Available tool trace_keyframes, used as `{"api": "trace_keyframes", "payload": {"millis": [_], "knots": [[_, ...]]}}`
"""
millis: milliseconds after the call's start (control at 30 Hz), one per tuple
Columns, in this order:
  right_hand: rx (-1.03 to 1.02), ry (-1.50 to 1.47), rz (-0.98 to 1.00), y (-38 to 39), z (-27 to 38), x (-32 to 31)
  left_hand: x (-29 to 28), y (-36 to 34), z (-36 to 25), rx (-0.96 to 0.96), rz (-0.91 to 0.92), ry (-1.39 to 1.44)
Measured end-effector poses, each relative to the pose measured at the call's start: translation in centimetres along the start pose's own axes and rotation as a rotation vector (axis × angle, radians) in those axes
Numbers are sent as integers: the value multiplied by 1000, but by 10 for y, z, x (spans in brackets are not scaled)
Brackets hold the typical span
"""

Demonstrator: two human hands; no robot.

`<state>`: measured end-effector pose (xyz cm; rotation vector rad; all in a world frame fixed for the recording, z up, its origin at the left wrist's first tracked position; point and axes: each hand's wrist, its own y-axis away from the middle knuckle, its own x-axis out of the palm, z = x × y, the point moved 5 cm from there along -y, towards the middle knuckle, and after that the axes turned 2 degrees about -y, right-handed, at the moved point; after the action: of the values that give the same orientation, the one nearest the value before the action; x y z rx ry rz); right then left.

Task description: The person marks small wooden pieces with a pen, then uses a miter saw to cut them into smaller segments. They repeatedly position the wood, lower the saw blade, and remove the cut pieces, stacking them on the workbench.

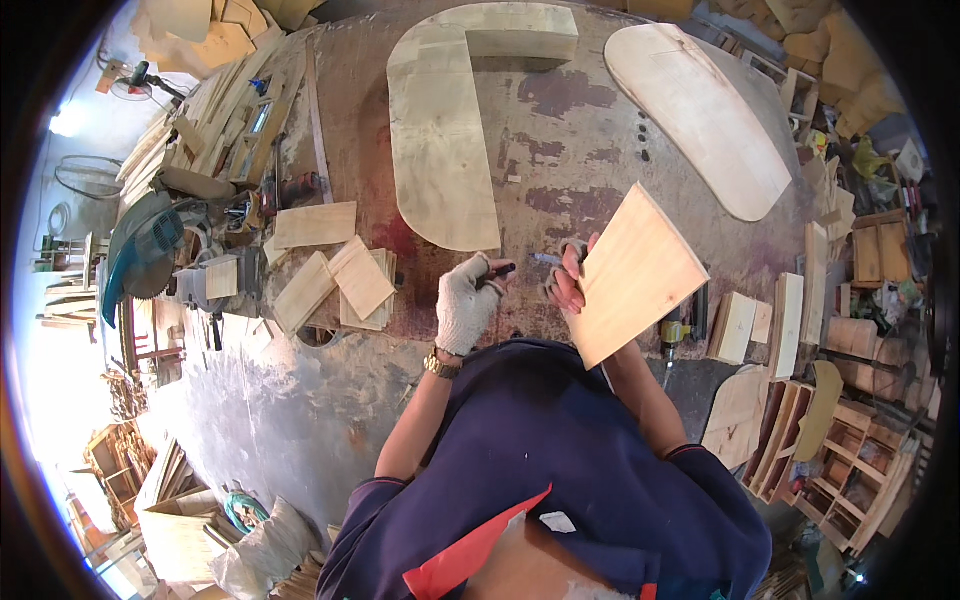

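My left hand (464, 306), in a white knitted glove with a gold watch at the wrist, is closed on a short dark marker-like stick (503, 270). Opposite it, my bare right hand (567, 284) grips a flat pale wooden board (645, 275) by its left edge, the board tilted up in front of my forearm. A slim whitish-blue pen-like piece (545, 258) pokes out from the same fingers toward the glove. A small gap separates the two hands. Some right-hand fingers are hidden behind the board.
On the worn workbench (560, 130) lie a curved wooden panel (440, 150) and a rounded panel (700, 120). Small boards (315, 225) sit at left near a miter saw (150, 250). A drill (674, 330) and wood blocks (735, 328) are at right.
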<state>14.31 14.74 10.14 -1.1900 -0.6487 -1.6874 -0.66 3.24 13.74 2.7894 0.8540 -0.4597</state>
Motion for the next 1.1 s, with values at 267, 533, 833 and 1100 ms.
{"api": "trace_keyframes", "payload": {"millis": [267, 533, 833, 1100], "knots": [[31, 127, -50, 1, -2, 12, -4, -1, -11, 30, -6, -37], [307, 366, -63, 2, -24, -27, -5, 4, -8, 178, 132, -174], [575, -228, -3, 17, -44, -25, 6, 26, -11, 227, 297, -243], [467, -449, -77, 17, -52, -14, 1, 30, -17, 569, 164, -484]]}}
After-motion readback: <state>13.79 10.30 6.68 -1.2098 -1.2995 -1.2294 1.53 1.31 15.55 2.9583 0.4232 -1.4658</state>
